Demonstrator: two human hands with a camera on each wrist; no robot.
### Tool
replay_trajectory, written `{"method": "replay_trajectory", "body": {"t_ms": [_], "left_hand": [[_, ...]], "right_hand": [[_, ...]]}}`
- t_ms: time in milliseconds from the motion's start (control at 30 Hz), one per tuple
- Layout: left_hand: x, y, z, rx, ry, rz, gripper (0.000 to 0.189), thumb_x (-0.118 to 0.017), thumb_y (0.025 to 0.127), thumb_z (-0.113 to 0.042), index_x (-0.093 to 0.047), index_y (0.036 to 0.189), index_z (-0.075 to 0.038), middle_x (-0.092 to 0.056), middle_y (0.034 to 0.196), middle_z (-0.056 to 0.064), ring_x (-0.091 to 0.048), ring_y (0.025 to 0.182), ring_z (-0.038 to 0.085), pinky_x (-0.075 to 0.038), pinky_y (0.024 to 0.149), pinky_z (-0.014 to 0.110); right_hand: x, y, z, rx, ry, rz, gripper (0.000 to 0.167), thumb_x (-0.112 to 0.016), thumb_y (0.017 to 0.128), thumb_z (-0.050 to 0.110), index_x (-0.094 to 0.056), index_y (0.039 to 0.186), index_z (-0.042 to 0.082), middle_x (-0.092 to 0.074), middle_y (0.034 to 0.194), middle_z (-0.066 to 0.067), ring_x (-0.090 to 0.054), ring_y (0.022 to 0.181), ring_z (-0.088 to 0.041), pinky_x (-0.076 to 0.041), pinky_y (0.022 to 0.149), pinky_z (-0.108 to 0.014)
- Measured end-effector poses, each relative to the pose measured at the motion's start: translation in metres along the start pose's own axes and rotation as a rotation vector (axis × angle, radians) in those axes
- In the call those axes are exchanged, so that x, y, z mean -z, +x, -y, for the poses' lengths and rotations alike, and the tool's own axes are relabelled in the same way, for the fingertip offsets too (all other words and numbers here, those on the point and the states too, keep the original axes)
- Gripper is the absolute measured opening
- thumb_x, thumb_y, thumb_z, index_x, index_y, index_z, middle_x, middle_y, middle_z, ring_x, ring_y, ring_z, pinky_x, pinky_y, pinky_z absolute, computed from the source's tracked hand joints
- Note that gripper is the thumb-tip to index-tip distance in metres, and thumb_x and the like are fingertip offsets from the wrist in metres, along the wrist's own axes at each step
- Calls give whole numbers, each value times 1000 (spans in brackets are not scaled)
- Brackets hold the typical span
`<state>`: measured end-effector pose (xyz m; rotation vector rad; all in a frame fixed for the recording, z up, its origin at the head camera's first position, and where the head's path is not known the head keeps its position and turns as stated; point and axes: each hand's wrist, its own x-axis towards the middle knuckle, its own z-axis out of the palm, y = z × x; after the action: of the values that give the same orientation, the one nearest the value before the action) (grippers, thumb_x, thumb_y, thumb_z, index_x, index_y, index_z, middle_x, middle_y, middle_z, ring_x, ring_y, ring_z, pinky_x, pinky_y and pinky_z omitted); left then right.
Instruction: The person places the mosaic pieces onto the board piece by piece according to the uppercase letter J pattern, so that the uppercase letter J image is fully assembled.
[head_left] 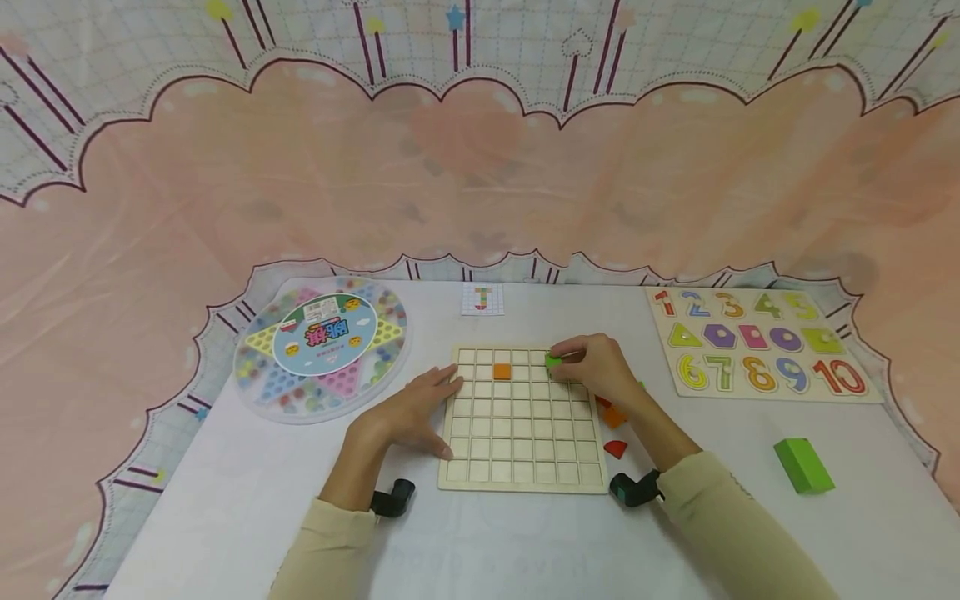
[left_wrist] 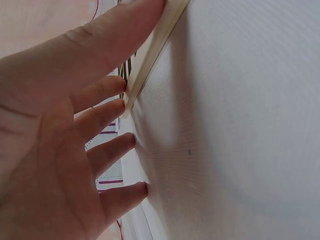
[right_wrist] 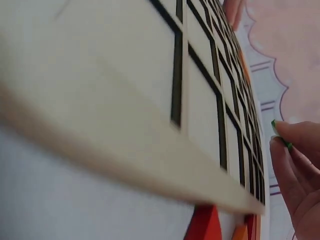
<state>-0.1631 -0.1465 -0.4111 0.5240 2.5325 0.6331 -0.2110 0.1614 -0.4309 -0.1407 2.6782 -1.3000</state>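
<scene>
A wooden grid board [head_left: 522, 417] lies on the table, with an orange square [head_left: 502, 372] in one cell of its upper part. My right hand [head_left: 598, 367] pinches a small green piece [head_left: 553, 362] between thumb and fingertips over the board's top right area; the right wrist view shows the green piece [right_wrist: 281, 135] edge-on. Along the board's left side rests my left hand [head_left: 411, 412], fingers spread, with the thumb and some fingertips at the edge, as the left wrist view also shows.
Orange pieces [head_left: 614, 417] and a red piece [head_left: 616, 449] lie beside the board's right edge. A small pattern card [head_left: 482, 300] is behind the board. A round game board [head_left: 324, 346] is at left, a number puzzle [head_left: 765, 346] at right, and a green block [head_left: 804, 466] nearer.
</scene>
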Motion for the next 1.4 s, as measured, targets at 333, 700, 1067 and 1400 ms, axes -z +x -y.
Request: {"method": "replay_trajectory", "body": {"t_ms": [333, 700, 1067, 1400], "left_hand": [[-2, 1, 0, 23, -2, 6, 106, -93, 71, -20, -35, 159, -9, -17, 174, 7, -10, 162, 36, -20, 130, 57], [-1, 3, 0, 18, -17, 4, 106, -93, 71, -19, -36, 159, -8, -17, 174, 6, -10, 162, 36, -20, 129, 58], [0, 1, -2, 36, -11, 3, 106, -94, 70, -19, -36, 159, -9, -18, 174, 6, -11, 162, 35, -20, 130, 57], [-1, 0, -3, 40, -10, 1, 106, -94, 70, -18, -37, 159, -11, -18, 174, 5, -10, 162, 34, -19, 130, 56]], "right_hand": [[-21, 7, 17, 34, -7, 59, 24, -85, 83, 21, -81, 105, 14, -78, 112, -8, -73, 95, -18, -59, 92, -39], [-31, 12, 20, 42, -60, 80, 22, -87, 81, 20, -82, 101, 12, -80, 101, -6, -68, 87, -14, -54, 77, -26], [-38, 14, 20, 63, -71, 58, 21, -87, 80, 17, -82, 100, 11, -79, 95, -5, -65, 81, -13, -52, 72, -24], [-38, 15, 20, 66, -79, 68, 22, -88, 79, 15, -82, 99, 9, -78, 93, -6, -63, 80, -13, -50, 70, -23]]}}
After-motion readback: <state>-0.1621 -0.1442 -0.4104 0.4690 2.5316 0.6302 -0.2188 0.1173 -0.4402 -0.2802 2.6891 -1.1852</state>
